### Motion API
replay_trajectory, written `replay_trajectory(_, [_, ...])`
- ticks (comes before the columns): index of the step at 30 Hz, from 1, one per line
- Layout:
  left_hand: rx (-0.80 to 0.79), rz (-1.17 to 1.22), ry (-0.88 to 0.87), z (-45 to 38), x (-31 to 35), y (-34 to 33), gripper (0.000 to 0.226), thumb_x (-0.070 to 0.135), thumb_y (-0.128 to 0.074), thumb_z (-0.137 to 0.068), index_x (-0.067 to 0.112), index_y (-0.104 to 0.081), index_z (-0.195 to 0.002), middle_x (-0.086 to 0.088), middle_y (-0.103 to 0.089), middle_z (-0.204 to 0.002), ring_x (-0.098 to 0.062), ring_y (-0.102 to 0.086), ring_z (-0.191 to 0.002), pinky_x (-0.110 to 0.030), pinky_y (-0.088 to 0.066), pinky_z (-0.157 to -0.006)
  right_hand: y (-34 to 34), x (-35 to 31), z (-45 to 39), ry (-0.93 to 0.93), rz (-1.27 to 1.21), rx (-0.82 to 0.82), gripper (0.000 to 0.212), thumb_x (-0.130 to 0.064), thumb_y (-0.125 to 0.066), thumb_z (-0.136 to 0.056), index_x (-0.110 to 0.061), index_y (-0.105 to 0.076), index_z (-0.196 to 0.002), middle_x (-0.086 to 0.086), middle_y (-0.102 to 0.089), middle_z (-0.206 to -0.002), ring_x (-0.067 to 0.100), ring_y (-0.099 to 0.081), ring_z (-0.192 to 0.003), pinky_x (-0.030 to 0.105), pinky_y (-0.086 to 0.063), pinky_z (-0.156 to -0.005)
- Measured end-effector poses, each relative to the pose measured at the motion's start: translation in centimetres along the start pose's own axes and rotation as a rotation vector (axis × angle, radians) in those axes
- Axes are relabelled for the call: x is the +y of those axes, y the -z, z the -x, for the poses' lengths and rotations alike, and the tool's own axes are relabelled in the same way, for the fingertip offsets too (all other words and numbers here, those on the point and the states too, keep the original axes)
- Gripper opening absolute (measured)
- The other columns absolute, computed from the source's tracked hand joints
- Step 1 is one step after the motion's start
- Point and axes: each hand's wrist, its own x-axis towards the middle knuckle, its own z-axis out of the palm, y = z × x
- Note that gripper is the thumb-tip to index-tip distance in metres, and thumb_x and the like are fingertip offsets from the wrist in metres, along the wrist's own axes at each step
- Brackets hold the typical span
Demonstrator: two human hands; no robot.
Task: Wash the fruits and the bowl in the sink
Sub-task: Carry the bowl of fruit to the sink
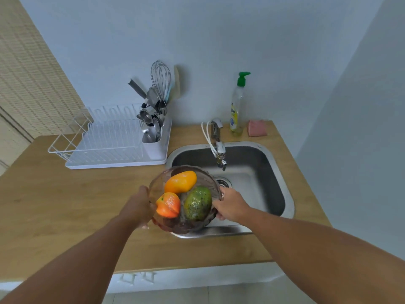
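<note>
Glass bowl (185, 224) tilted toward the camera, both hands' fingers (219, 216) clamped on opposite rims, over sink (271, 154).

Pale blue walls (219, 40), wooden counter (65, 205), possibly woven blind (28, 73)

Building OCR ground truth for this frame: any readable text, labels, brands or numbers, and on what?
Dish soap bottle: yellow and blue label with cursive print, too blurred to read.
Nothing else carries readable text: none on the glass bowl, the faucet, the dish rack or the pink sponge.
</note>
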Motion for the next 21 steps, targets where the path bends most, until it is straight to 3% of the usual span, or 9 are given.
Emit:
replay_trajectory(4, [-0.024, 0.003, -0.036, -0.8, 2.5, -2.5, 0.023, 0.015, -0.058, -0.092, 0.012, -0.047, -0.111, -0.016, -0.059, -0.101, -0.035, -0.068, -0.071, -0.046, -0.062, -0.052, 2.4, 2.1, -0.5, -0.063, 0.0, 0.036, 0.017, -0.011, -0.06, -0.091, -0.015, -0.068, -0.105, 0.018, -0.076, -0.082, 0.018, -0.065, -0.05, 0.039, -0.064, -0.057])
replay_trajectory(8, [-0.061, -0.058, -0.084, -3.3, 3.9, -4.7, 0.035, 0.014, -0.06, -0.09, 0.009, -0.048, -0.122, -0.022, -0.063, -0.118, -0.03, -0.058, -0.088, -0.034, -0.05, -0.063, 3.9, 3.6, -1.8, -0.116, -0.005, 0.081, 0.017, -0.016, -0.061, -0.093, -0.019, -0.065, -0.109, 0.016, -0.077, -0.082, 0.018, -0.067, -0.053, 0.04, -0.066, -0.061])
replay_trajectory(12, [-0.124, -0.094, -0.125, -6.7, 4.8, -6.3, 0.037, 0.015, -0.057, -0.092, 0.014, -0.044, -0.126, -0.019, -0.062, -0.122, -0.037, -0.066, -0.098, -0.047, -0.063, -0.078, 4.3, 4.6, -3.5, -0.185, -0.037, 0.116, 0.017, -0.017, -0.06, -0.094, -0.022, -0.061, -0.111, 0.016, -0.077, -0.084, 0.02, -0.068, -0.056, 0.043, -0.066, -0.064])
replay_trajectory(15, [-0.17, -0.175, -0.144, -9.2, 5.0, -7.5, 0.06, 0.007, -0.07, -0.086, 0.013, -0.037, -0.136, -0.018, -0.061, -0.125, -0.037, -0.067, -0.103, -0.048, -0.064, -0.078, 4.3, 5.3, -5.1, -0.228, -0.029, 0.149, 0.021, -0.013, -0.056, -0.094, -0.021, -0.059, -0.113, 0.017, -0.074, -0.086, 0.023, -0.067, -0.058, 0.047, -0.066, -0.065])
replay_trajectory(18, [-0.185, -0.251, -0.131, -10.6, 5.2, -8.8, 0.087, 0.002, -0.077, -0.08, 0.006, -0.027, -0.15, -0.022, -0.059, -0.132, -0.039, -0.064, -0.115, -0.047, -0.058, -0.093, 4.1, 5.7, -6.4, -0.266, 0.009, 0.155, 0.028, -0.006, -0.053, -0.094, -0.023, -0.055, -0.117, 0.019, -0.074, -0.089, 0.026, -0.07, -0.063, 0.049, -0.066, -0.065])
replay_trajectory(21, [-0.202, -0.307, -0.11, -11.5, 5.5, -10.1, 0.09, -0.005, -0.074, -0.082, 0.001, -0.02, -0.154, -0.025, -0.053, -0.139, -0.041, -0.058, -0.125, -0.046, -0.052, -0.101, 3.8, 6.0, -7.4, -0.309, 0.019, 0.15, 0.036, -0.001, -0.052, -0.093, -0.024, -0.052, -0.12, 0.018, -0.071, -0.092, 0.026, -0.068, -0.065, 0.05, -0.066, -0.067])
